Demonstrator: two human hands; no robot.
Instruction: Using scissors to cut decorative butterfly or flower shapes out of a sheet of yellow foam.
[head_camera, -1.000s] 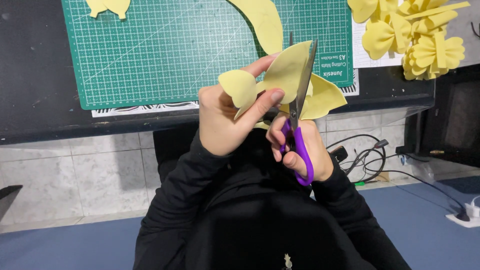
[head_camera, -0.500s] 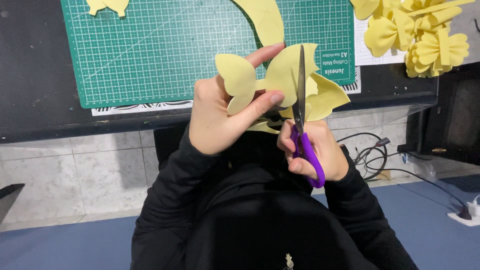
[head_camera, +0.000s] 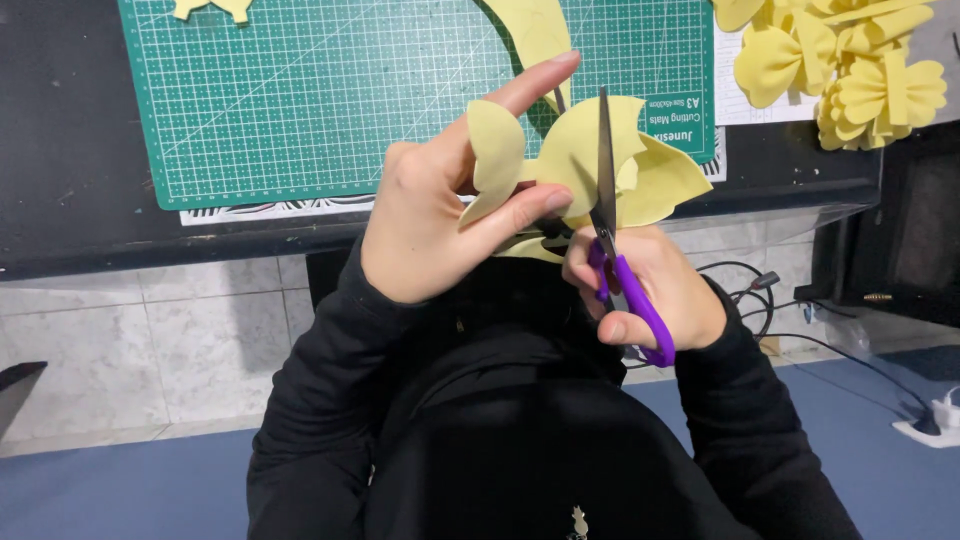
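We see a green cutting mat (head_camera: 330, 90) on the black table (head_camera: 90, 220). Yellow foam bows (head_camera: 850, 70) lie at its right; cables (head_camera: 770, 300) trail on the floor.

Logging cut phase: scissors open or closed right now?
Closed, or nearly: the scissors show one narrow blade line across the yellow foam piece; right hand grips the purple handles.

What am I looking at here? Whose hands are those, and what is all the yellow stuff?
The camera sits on a person's head and looks down, so you see their own two hands and black sleeves. The left hand pinches a yellow petal-shaped piece of soft sheet. The right hand holds purple-handled scissors, with the blades up against that piece. Behind them, on a dark table, lies a green cutting mat with a grid. More yellow cut-outs rest on it, and a pile of finished yellow flowers sits at the top right.
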